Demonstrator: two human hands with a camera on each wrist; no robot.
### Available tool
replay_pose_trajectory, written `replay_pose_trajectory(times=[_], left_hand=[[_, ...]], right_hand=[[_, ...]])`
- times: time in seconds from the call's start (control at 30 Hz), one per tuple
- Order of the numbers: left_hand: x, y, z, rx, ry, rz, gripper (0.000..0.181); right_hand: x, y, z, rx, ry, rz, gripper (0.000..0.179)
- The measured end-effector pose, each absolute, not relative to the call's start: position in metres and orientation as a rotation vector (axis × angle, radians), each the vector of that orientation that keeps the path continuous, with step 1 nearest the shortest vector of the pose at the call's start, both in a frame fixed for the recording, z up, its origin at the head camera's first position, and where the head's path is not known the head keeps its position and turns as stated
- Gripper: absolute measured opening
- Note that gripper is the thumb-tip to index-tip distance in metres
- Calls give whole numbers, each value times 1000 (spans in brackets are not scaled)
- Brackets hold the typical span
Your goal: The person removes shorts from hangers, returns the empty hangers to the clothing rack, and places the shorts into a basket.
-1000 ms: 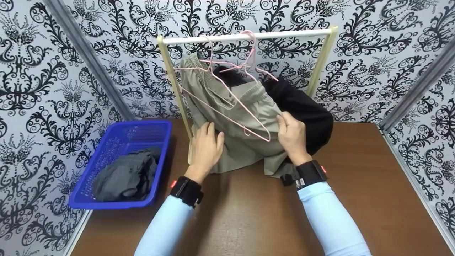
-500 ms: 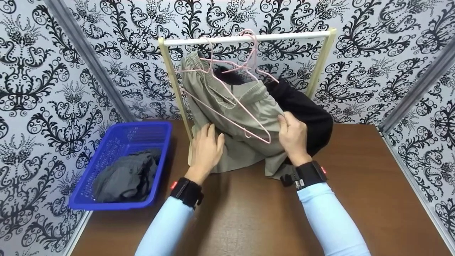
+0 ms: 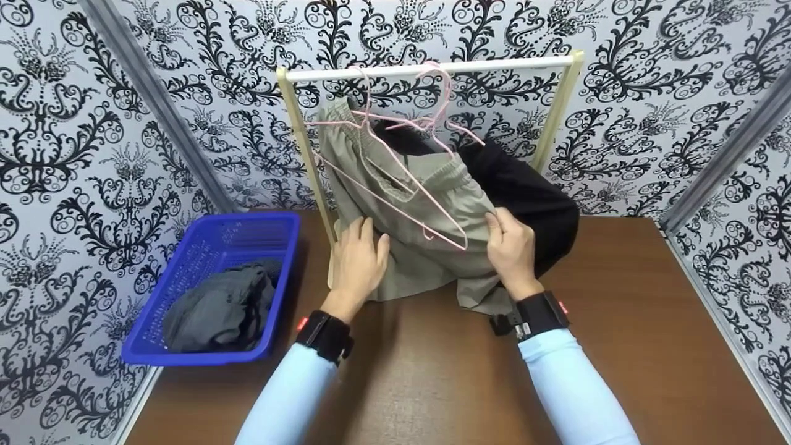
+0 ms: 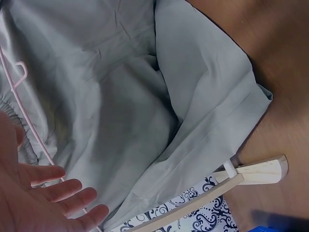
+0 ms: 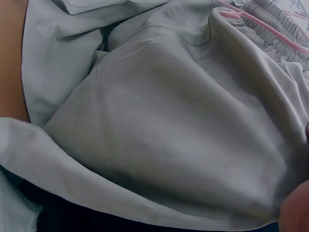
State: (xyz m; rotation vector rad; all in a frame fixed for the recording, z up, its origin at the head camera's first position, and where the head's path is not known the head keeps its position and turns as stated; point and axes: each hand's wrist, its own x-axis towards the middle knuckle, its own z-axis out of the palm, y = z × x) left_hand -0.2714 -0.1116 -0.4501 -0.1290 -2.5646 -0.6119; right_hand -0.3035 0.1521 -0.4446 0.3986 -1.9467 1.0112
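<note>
Grey-green shorts [image 3: 432, 228] with an elastic waistband hang askew below the rack's white rod. A pink hanger [image 3: 405, 170] lies across their front, its hook over the rod. Behind it, a second pink hanger [image 3: 435, 123] runs down into the waistband. My right hand [image 3: 511, 247] pinches the right side edge of the shorts; its thumb [image 5: 295, 208] shows at the corner of the right wrist view. My left hand [image 3: 359, 262], fingers extended, is at the left leg of the shorts, palm towards the cloth and the front hanger's lower bar in the left wrist view.
Black clothing [image 3: 525, 198] hangs behind the shorts on the right. The rack has a white rod [image 3: 494, 64] and pale wooden posts [image 3: 559, 111]. A blue basket [image 3: 198, 357] holding dark grey cloth [image 3: 216, 309] stands left on the brown table [image 3: 426, 383].
My right hand has lowered slightly, drawing the shorts' right side down with it. The rear hanger has shifted and turned a little at the rod. My left hand stays almost in place.
</note>
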Motion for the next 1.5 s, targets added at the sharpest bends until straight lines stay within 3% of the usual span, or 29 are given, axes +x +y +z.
replay_pose_trajectory(times=[1.5], left_hand=[[-263,-115,-472,-162,-2507,-683,50]], right_hand=[[-264,192,-513,392,-2054,1013,22]])
